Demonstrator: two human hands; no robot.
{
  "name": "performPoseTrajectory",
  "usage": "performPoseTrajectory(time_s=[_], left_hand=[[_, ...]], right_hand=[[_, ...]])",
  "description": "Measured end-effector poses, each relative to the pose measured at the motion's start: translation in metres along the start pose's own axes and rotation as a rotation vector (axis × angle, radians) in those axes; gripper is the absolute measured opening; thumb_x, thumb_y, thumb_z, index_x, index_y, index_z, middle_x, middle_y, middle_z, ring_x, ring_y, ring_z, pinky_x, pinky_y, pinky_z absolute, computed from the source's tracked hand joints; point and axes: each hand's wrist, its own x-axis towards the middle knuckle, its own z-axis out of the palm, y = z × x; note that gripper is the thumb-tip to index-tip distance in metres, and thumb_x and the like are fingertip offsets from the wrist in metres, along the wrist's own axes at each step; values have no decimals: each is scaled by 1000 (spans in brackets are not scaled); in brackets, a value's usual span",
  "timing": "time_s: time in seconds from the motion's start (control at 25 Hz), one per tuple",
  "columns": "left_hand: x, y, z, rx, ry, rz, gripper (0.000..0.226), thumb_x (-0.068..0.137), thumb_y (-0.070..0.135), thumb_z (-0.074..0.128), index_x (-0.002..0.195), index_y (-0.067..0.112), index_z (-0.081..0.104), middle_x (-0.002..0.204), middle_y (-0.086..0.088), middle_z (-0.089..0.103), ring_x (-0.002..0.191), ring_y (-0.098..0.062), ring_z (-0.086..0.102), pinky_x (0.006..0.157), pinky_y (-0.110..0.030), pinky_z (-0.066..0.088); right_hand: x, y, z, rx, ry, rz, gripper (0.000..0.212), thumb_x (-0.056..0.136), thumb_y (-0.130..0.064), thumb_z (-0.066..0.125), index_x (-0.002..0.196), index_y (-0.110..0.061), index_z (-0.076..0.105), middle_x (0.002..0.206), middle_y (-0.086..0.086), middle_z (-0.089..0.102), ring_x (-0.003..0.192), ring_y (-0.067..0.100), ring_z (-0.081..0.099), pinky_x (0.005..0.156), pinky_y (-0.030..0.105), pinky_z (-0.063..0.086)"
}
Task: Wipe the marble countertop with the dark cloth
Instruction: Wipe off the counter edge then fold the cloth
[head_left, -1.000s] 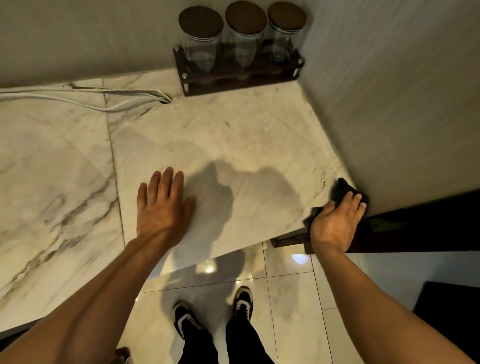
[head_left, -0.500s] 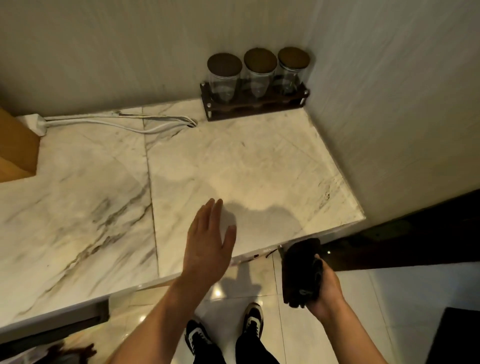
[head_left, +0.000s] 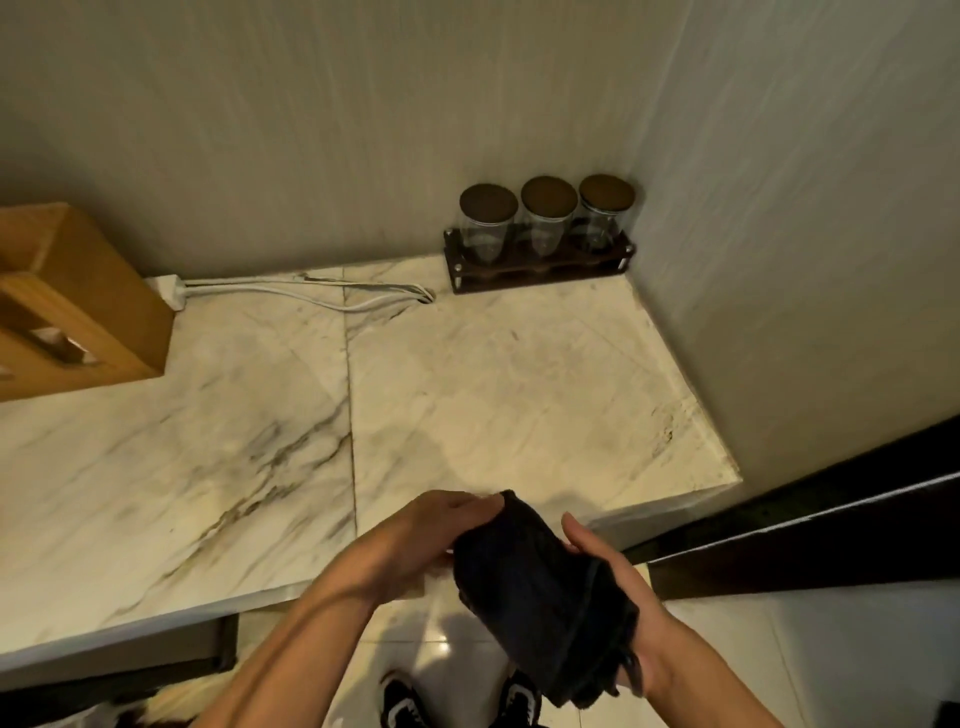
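The dark cloth is bunched up and held in the air in front of the marble countertop, just past its front edge. My left hand pinches the cloth's upper left end. My right hand cups the cloth from the right and below. Neither hand touches the countertop. The cloth hangs over the floor, above my shoes.
Three lidded glass jars in a dark rack stand in the back right corner. White cables run along the back wall to a wooden box at the left. A wall bounds the counter's right side; a dark cabinet edge lies below it.
My left hand left the countertop and came to the cloth. My right hand pulled the cloth off the counter's right edge and brought it in front of me. The view stepped back.
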Motion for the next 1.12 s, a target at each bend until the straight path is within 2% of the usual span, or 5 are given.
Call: performPoseTrajectory(time_s=[0.4, 0.56, 0.76, 0.88, 1.12], left_hand=[[-60, 5, -59, -328, 215, 154, 24, 86, 6, 64, 109, 6, 64, 104, -15, 72, 95, -24, 68, 72, -27, 52], [-75, -9, -84, -457, 366, 195, 33, 81, 6, 67, 114, 3, 61, 110, -21, 70, 105, -33, 66, 89, -40, 51], [-84, -44, -107, -657, 505, 190, 28, 87, 5, 61, 114, 12, 63, 105, -13, 74, 94, -27, 71, 70, -36, 56], [-84, -67, -116, -765, 584, 135, 19, 91, 11, 56, 107, 12, 66, 94, -9, 76, 78, -22, 71, 60, -32, 55], [-64, -103, -130, -711, 770, -83, 13, 90, -2, 50, 82, 2, 59, 72, -13, 66, 68, -24, 65, 59, -34, 56]], right_hand=[[4, -16, 60, -235, -97, -80, 69, 83, -63, 48, 100, -2, 75, 107, 23, 71, 94, 37, 70, 84, 43, 50], [27, -9, 72, -277, -145, -142, 37, 84, -30, 62, 112, -6, 66, 108, 19, 72, 101, 36, 67, 91, 51, 51], [80, -1, 100, -551, -88, -183, 39, 78, 17, 59, 113, -1, 59, 107, 19, 71, 97, 35, 67, 78, 40, 57], [114, -6, 132, -726, -34, -294, 42, 76, 18, 56, 111, -3, 61, 98, 14, 71, 88, 28, 65, 66, 29, 51], [198, -6, 196, -1280, 197, -560, 51, 68, 7, 68, 113, -18, 65, 113, 2, 70, 101, 18, 63, 91, 28, 48]])
